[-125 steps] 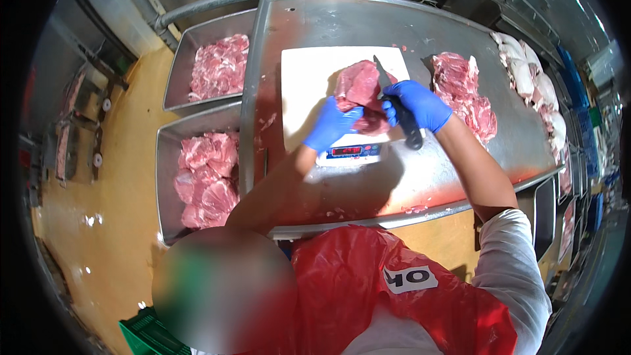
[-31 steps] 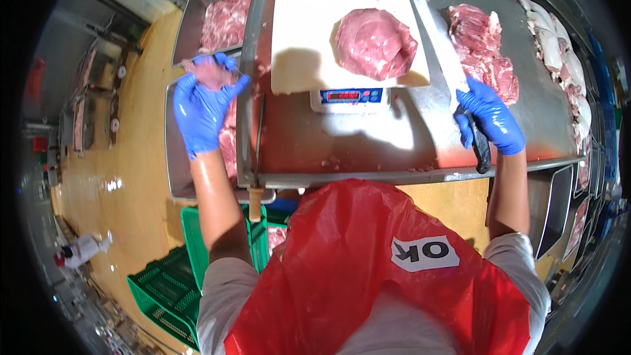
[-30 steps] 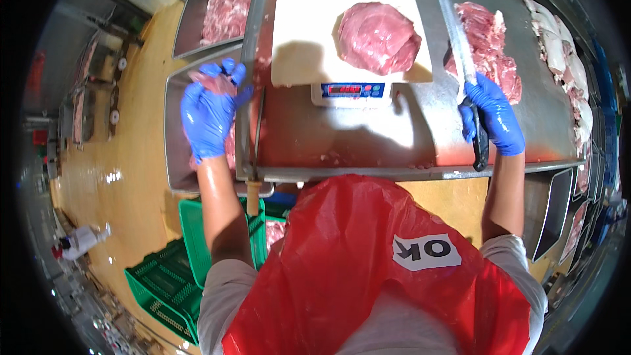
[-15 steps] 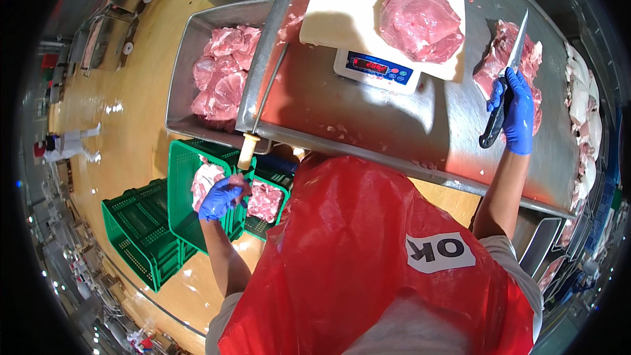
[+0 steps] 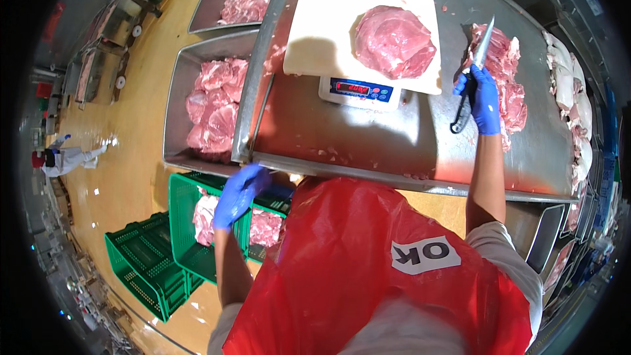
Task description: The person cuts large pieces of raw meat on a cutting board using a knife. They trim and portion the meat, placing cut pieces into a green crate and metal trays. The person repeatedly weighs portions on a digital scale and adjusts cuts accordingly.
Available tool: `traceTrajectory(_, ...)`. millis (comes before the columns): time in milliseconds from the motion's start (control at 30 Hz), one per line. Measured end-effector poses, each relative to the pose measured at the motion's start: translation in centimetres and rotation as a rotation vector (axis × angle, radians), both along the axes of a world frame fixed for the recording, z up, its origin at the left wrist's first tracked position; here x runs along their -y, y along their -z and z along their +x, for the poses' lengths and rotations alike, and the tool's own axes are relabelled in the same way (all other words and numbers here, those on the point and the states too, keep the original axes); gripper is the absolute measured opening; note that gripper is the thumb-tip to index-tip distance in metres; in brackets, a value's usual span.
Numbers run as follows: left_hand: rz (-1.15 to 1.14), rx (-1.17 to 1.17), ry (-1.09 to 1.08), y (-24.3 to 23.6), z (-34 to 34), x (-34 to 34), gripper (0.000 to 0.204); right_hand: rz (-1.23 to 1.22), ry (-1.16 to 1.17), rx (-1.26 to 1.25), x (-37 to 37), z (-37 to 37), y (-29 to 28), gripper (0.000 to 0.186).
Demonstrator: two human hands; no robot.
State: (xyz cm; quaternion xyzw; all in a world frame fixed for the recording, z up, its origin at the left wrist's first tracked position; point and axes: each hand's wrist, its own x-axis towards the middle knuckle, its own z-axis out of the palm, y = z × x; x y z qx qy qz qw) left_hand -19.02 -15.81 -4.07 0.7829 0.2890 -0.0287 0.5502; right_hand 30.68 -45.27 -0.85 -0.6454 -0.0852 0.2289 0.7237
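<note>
My right hand [image 5: 486, 102], in a blue glove, is closed round the black handle of a boning knife [image 5: 484, 46]. Its blade points away over a raw slab of meat [image 5: 513, 102] on the steel table. By the table's near left corner, my gloved left hand [image 5: 238, 197] hovers above a green crate [image 5: 187, 243] holding meat [image 5: 205, 220]. A thin rod, apparently a sharpening steel [image 5: 262, 115], lies along the table's left side; its pale handle is hidden behind my left hand, whose grip is unclear. A round meat piece [image 5: 394, 43] sits on a white board [image 5: 322, 20] over a digital scale [image 5: 358, 95].
Metal bins [image 5: 172, 108] with meat stand left of the steel table [image 5: 315, 128]. Another green crate [image 5: 141, 256] is on the floor, lower left. White-skinned meat pieces [image 5: 562, 79] line the table's right edge. Far left, a person in white [image 5: 69, 158] walks.
My left hand has risen from the crate to the table corner, and the meat scrap in it no longer shows. My right hand with the knife appears farther left as the view has shifted.
</note>
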Motion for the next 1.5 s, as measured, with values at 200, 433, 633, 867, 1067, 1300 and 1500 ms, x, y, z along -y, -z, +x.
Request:
traceTrajectory(200, 0.73, 0.621, 0.062, -4.7, 30.1, 4.9, 0.075, 0.127, 0.054, 0.034, -4.6, -1.8, -0.3, 0.016)
traceTrajectory(433, 0.506, 0.522, 0.449, -8.2, 40.1, 0.1, 0.056, 0.004, 0.199, 0.122, 2.3, -4.8, -3.7, 0.015)
traceTrajectory(633, -0.61, 0.268, 0.063, -4.8, 38.5, -10.1, 0.04, -0.073, 0.304, -0.009, 12.7, -6.2, 1.7, 0.014)
traceTrajectory(867, -0.61, 0.267, -0.146, -2.3, 37.0, -13.5, 0.038, 0.1, 0.366, -0.095, 12.6, -6.2, 3.3, 0.013)
traceTrajectory(1067, -0.907, 0.34, -0.035, 0.6, 38.5, -12.1, 0.049, 0.342, 0.081, -0.262, 2.7, -2.6, 2.6, 0.022)
traceTrajectory(1300, -0.895, 0.695, 0.277, -3.6, 37.7, -6.1, 0.058, 0.595, -0.111, -0.457, -6.9, 1.2, 4.9, 0.015)
traceTrajectory(1500, -0.22, 0.875, 0.44, -2.2, 34.2, -6.0, 0.042, 0.587, -0.032, -0.551, -12.4, -5.0, 3.5, 0.026)
